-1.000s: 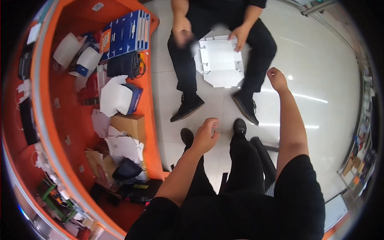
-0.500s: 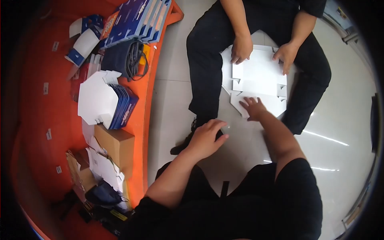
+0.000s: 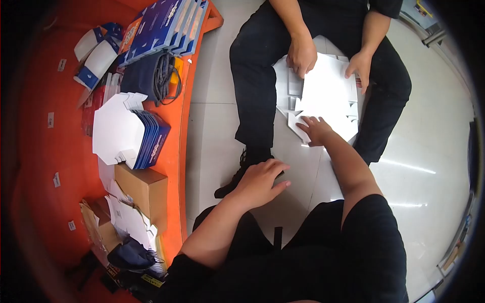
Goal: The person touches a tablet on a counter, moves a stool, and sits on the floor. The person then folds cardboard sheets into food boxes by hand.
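Note:
Between another person's legs lies flat white die-cut cardboard (image 3: 328,96) with notches and flaps, apparently in more than one layer. My right hand (image 3: 317,131) rests on its near flap, fingers spread. My left hand (image 3: 262,183) hovers over the floor near the person's shoe, thumb and fingers apart, holding nothing. The other person's hand on the left (image 3: 303,54) pinches the upper sheet's edge. Their other hand (image 3: 359,70) lies along the sheet's right side.
On the orange bench (image 3: 178,151) at left stand a stack of white-and-blue folded cartons (image 3: 121,129), blue boxes (image 3: 156,28), a dark pouch with cords (image 3: 151,76) and a brown carton (image 3: 144,189). A black shoe (image 3: 232,182) is near my left hand.
The upper white sheet has shifted and tilted under the other person's left-side hand, baring a greyer layer at its left. My right hand stays on the near flap. The view has shifted slightly.

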### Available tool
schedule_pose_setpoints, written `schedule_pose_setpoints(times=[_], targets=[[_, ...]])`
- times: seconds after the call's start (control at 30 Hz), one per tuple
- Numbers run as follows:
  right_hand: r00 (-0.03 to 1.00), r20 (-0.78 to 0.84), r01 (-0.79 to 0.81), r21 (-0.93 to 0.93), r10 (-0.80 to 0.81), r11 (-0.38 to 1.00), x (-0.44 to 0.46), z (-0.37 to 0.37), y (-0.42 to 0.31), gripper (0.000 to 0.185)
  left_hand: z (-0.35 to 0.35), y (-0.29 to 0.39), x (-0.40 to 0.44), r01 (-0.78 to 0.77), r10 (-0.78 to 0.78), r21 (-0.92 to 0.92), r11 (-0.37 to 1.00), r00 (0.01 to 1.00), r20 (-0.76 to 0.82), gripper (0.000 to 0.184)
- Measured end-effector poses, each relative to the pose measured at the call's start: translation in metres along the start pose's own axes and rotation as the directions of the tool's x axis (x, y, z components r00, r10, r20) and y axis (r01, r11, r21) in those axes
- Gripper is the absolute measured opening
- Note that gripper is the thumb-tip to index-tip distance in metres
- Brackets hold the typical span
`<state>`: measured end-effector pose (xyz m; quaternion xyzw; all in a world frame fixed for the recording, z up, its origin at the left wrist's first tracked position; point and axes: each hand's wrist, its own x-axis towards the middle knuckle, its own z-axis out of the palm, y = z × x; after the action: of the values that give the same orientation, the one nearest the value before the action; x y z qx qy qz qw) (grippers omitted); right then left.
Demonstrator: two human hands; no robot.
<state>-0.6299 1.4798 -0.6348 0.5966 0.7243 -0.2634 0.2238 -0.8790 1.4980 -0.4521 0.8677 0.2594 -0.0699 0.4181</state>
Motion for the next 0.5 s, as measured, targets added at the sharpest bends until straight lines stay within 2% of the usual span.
schedule_pose_setpoints(times=[0.1, 0.2, 0.23, 0.27, 0.3, 0.33, 0.37, 0.4, 0.5], targets=[[0.987, -0.16, 0.021, 0.035, -0.015, 0.999, -0.003, -0.014, -0.004, 0.064, -0.002, 0.0, -0.019, 0.029, -0.029, 0.014, 0.999, 0.999, 0.018, 0.035], [0.863, -0.408, 0.327, 0.003, -0.298, 0.945, -0.003, -0.034, -0.022, 0.037, -0.004, -0.003, -0.035, 0.032, -0.035, 0.048, 0.998, 0.998, 0.045, 0.036], [0.667, -0.622, 0.467, -0.079, -0.41, 0.88, -0.001, -0.034, -0.036, 0.021, -0.009, -0.003, -0.039, 0.003, -0.005, 0.051, 0.999, 0.999, 0.034, 0.036], [0.636, -0.598, 0.487, -0.178, -0.487, 0.855, 0.007, -0.03, -0.053, 0.021, -0.012, 0.0, -0.044, -0.027, 0.026, 0.041, 0.999, 0.999, 0.024, 0.037], [0.411, -0.695, 0.529, -0.345, -0.59, 0.775, 0.012, -0.027, -0.071, 0.021, -0.015, 0.004, -0.048, -0.059, 0.058, 0.019, 0.998, 0.998, 0.012, 0.037], [0.422, -0.594, 0.64, -0.34, -0.685, 0.689, 0.001, -0.046, -0.093, 0.022, -0.021, 0.01, -0.052, -0.03, 0.029, 0.007, 1.0, 0.998, 0.059, 0.039], [0.349, -0.61, 0.665, -0.374, -0.711, 0.647, 0.002, -0.046, -0.115, 0.021, -0.023, 0.013, -0.054, -0.049, 0.049, -0.007, 0.999, 0.998, 0.043, 0.038], [0.515, -0.491, 0.656, -0.302, -0.703, 0.692, -0.001, -0.047, -0.137, 0.023, -0.024, 0.015, -0.056, -0.065, 0.066, -0.021, 0.998, 0.998, 0.024, 0.038], [0.728, -0.476, 0.523, -0.08, -0.493, 0.849, 0.017, -0.018, -0.171, 0.025, -0.019, 0.015, -0.061, -0.107, 0.108, -0.036, 0.994, 0.994, 0.009, 0.038]])
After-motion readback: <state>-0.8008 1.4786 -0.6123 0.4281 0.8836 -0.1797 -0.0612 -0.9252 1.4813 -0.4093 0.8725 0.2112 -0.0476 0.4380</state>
